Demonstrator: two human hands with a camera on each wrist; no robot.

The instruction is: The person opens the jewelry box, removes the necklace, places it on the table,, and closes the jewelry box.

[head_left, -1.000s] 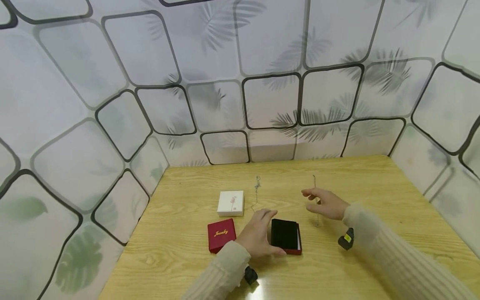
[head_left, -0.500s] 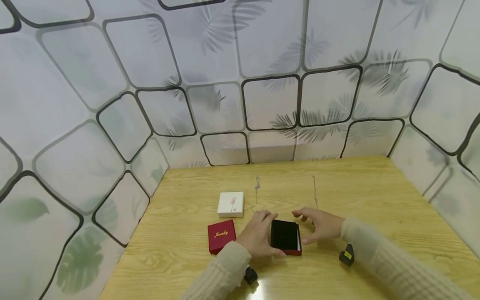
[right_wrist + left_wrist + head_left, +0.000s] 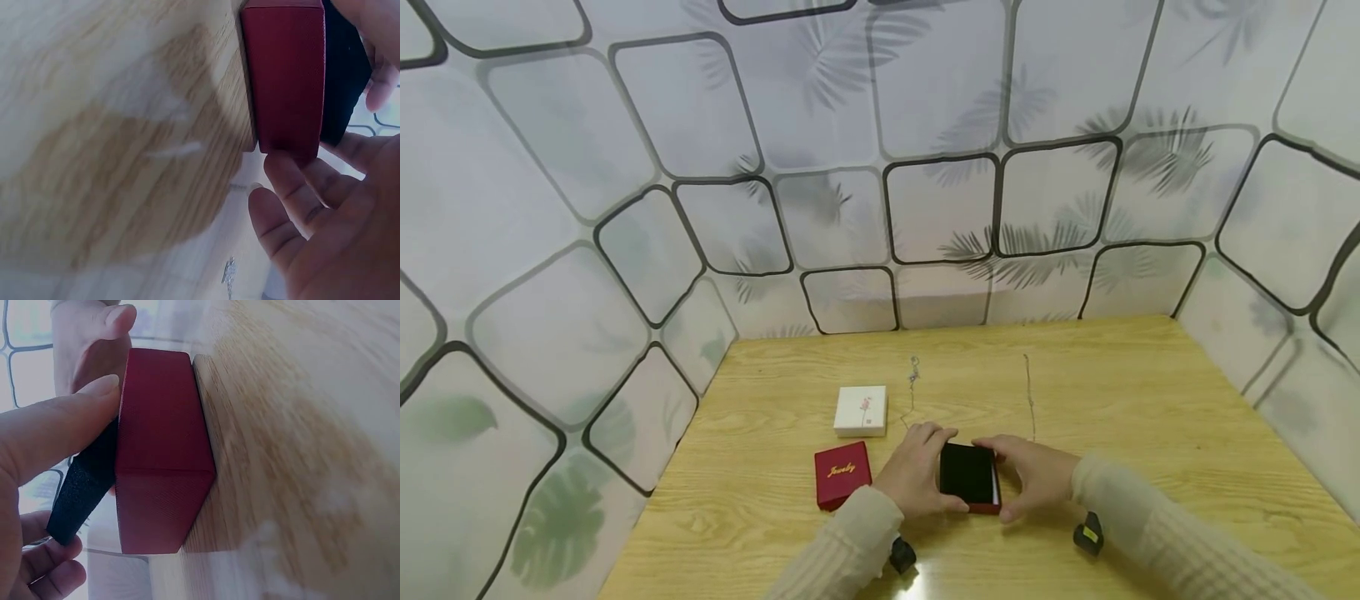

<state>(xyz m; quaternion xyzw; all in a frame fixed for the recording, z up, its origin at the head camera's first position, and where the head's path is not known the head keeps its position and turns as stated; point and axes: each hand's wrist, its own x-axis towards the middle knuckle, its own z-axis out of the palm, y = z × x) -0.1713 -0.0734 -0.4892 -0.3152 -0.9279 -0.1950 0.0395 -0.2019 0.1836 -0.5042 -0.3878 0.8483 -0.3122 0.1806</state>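
Observation:
A small red jewelry box base stands on the wooden table with a black foam pad on top. The left wrist view shows the pad tilted up out of the box. My left hand pinches the pad between thumb and fingers on its left side. At the right side, my right hand has its fingertips against the far end of the box, its thumb apart near the front corner. Behind that hand lies a thin chain necklace, stretched lengthwise and partly hidden.
A red lid marked "Jewelry" lies left of my left hand. Behind it is a white box with a pink flower print. Another silver chain lies further back. A patterned curtain borders the table.
My right hand has come from over the right chain, toward me and leftward, to the box. That chain stays on the table. The left hand keeps its place at the pad.

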